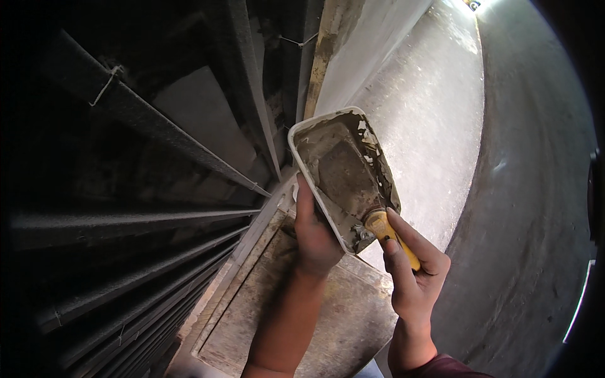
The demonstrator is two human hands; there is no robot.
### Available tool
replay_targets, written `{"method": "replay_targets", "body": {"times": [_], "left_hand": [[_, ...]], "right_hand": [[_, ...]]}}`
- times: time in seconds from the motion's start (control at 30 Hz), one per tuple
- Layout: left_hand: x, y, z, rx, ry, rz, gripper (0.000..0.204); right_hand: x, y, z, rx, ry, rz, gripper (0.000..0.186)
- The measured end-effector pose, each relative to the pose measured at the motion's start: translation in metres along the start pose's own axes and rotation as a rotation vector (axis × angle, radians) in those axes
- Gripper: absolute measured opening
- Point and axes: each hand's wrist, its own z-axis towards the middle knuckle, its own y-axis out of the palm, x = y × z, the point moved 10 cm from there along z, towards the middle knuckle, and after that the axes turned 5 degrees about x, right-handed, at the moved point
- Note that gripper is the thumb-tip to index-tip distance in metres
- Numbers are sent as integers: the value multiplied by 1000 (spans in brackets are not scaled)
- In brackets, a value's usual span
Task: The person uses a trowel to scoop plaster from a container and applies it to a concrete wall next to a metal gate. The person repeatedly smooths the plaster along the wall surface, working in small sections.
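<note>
A white-rimmed rectangular plastic tub [334, 167], coated inside with grey-brown wet paste and white flakes, is held tilted at the centre. My left hand [315, 236] supports it from the left and underneath, its fingers partly hidden behind the tub. My right hand [419, 271] is closed around the yellow handle of a putty knife [380, 228] at the tub's lower right corner; the blade lies down in the paste.
A worn, stained board [334, 321] lies below the tub. Dark metal bars with wire ties [157, 132] fill the left, beside a wooden edge [321, 50]. A pale, brightly lit surface [428, 113] and a grey curved wall [523, 208] take up the right.
</note>
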Motion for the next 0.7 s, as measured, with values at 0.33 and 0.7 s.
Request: {"method": "replay_targets", "body": {"times": [0.33,0.7], "left_hand": [[-7,10,-2,-59,-88,-266,59],[2,-14,-4,85,-32,-220,67]], "right_hand": [[8,7,8,-27,112,154,43],[3,3,52,-211,252,744,42]]}}
